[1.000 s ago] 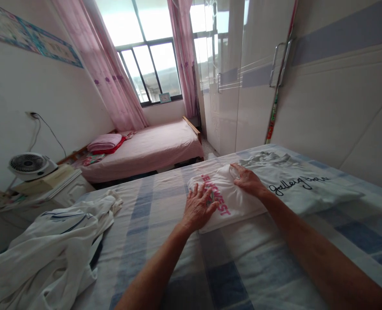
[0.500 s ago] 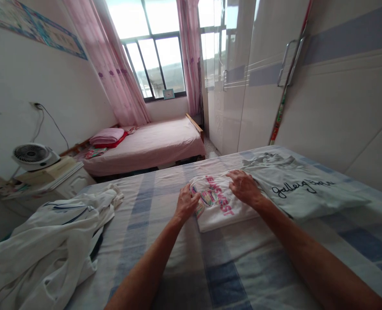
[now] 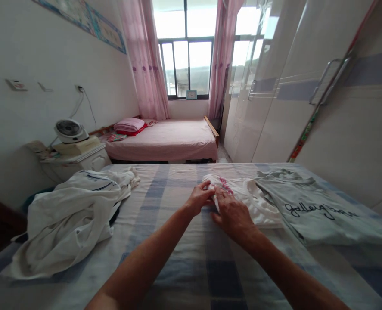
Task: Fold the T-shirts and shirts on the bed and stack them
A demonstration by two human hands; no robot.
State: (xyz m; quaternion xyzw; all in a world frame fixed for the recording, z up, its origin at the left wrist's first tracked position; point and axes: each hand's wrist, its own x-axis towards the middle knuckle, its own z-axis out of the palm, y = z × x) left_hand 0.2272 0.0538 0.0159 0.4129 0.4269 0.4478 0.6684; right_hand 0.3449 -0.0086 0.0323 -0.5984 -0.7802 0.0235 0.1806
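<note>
A white T-shirt (image 3: 264,207) with pink lettering lies on the blue-and-white checked bed sheet (image 3: 174,241), its print partly covered by my hands. At its left edge, my left hand (image 3: 200,199) has its fingers bent and pinched on the cloth. My right hand (image 3: 233,213) rests on the shirt beside it, fingers stretched forward and thumb apart, its fingertips close to the left ones. Just to the right, touching or nearly touching the white one, a grey-green T-shirt (image 3: 320,219) with black script is spread flat.
Crumpled white clothes (image 3: 71,215) lie on the bed's left side. Beyond stand a pink-covered bed (image 3: 178,140) with folded bedding (image 3: 129,125), and a small fan (image 3: 70,130) on a cabinet (image 3: 97,159). A tall white wardrobe (image 3: 274,107) lines the right.
My right hand has moved left across the white T-shirt to join my left hand at its left edge. Less of the print shows now. The view has turned left.
</note>
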